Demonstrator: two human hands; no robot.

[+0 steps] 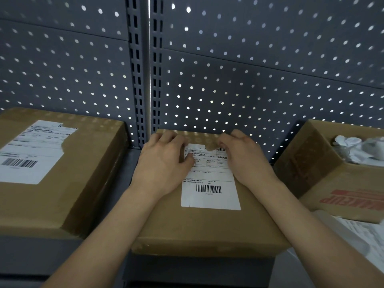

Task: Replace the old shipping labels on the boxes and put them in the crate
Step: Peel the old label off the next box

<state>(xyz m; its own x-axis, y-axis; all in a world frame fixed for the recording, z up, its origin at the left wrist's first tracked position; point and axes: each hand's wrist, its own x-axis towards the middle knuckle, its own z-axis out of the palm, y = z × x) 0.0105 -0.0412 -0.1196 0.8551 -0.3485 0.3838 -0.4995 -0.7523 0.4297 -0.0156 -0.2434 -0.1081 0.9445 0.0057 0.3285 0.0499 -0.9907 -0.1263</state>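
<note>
A brown cardboard box lies in front of me on the shelf, with a white shipping label and barcode on its top. My left hand rests flat on the label's upper left part, thumb on the paper. My right hand pinches the label's far top edge, where a torn notch shows bare cardboard. A second box at the left carries a label with its right side torn away.
An open cardboard box with red lettering stands at the right and holds crumpled white paper. White sheets lie in front of it. A grey perforated panel closes the back. The shelf edge runs below.
</note>
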